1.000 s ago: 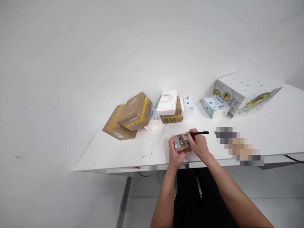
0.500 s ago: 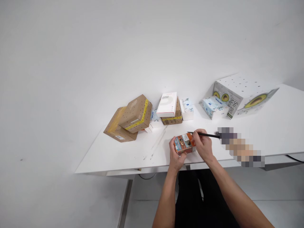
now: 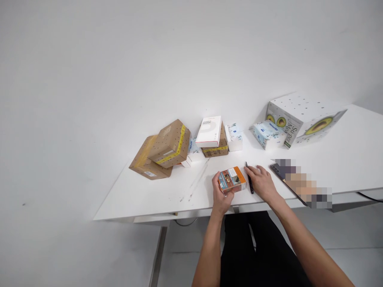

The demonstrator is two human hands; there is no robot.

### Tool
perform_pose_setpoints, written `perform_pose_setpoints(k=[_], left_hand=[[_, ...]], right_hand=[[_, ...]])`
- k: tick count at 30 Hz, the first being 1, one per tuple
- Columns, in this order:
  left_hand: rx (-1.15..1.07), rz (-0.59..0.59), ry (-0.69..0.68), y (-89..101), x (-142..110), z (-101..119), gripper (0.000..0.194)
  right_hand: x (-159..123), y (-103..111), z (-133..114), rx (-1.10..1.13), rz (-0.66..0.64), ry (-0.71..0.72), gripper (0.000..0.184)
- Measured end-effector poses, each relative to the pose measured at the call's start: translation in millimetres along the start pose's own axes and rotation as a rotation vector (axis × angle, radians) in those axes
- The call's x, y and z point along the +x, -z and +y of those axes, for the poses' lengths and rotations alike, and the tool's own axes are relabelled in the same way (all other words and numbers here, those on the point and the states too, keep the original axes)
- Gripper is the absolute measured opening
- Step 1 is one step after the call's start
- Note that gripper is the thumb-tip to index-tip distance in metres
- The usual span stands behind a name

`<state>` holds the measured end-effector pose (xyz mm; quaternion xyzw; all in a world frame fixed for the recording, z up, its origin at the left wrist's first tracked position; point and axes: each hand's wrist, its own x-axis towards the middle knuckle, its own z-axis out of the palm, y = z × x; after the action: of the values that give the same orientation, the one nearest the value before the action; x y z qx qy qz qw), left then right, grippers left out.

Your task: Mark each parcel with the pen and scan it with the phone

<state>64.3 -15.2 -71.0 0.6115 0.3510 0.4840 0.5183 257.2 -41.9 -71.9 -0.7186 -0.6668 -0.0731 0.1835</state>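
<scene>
My left hand [image 3: 222, 197] is closed around the near left side of a small orange and blue printed box [image 3: 231, 180] resting at the table's front. To the right of that box a slim black pen-like tool [image 3: 250, 181] lies on the tabletop, pointing away from me. Over its far end is my right hand [image 3: 262, 182], palm down with fingers apart, the fingertips touching or just above the tool. Further right lies a phone [image 3: 279, 175], its screen mostly blurred out.
Stacked brown cartons [image 3: 170, 144] stand at the left of the white table [image 3: 155, 199]. Along the wall are a white flat box [image 3: 208, 131] on another carton, tissue packs [image 3: 267, 134] and a large avocado-printed box [image 3: 308, 119]. A cable [image 3: 371, 197] hangs at the right edge.
My right hand has moved off the small box to its right and lowered the black tool onto the table, its fingers loosening. My left hand keeps its hold.
</scene>
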Motion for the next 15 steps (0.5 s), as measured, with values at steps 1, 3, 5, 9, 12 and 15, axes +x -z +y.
perform_pose_setpoints(k=[1,3,5,9,12,15], left_hand=[[-0.005,-0.001,0.002,0.1,0,0,0.082],[-0.015,-0.002,0.005,0.1,-1,1,0.083],[-0.013,-0.003,0.012,0.2,-1,2,0.083],[-0.019,-0.019,0.008,0.7,0,1,0.081],[-0.022,-0.027,-0.017,0.8,1,0,0.079],[-0.011,-0.027,-0.037,0.8,0,-1,0.078]], right_hand=[[-3,1,2,0.013,0.02,0.012,0.051],[-11,9,12,0.027,0.085,-0.001,0.047],[-24,19,29,-0.007,0.151,-0.128,0.044],[-49,36,70,-0.083,0.116,-0.517,0.065],[-58,40,85,-0.015,0.04,-0.514,0.064],[-60,43,81,0.024,0.025,-0.497,0.059]])
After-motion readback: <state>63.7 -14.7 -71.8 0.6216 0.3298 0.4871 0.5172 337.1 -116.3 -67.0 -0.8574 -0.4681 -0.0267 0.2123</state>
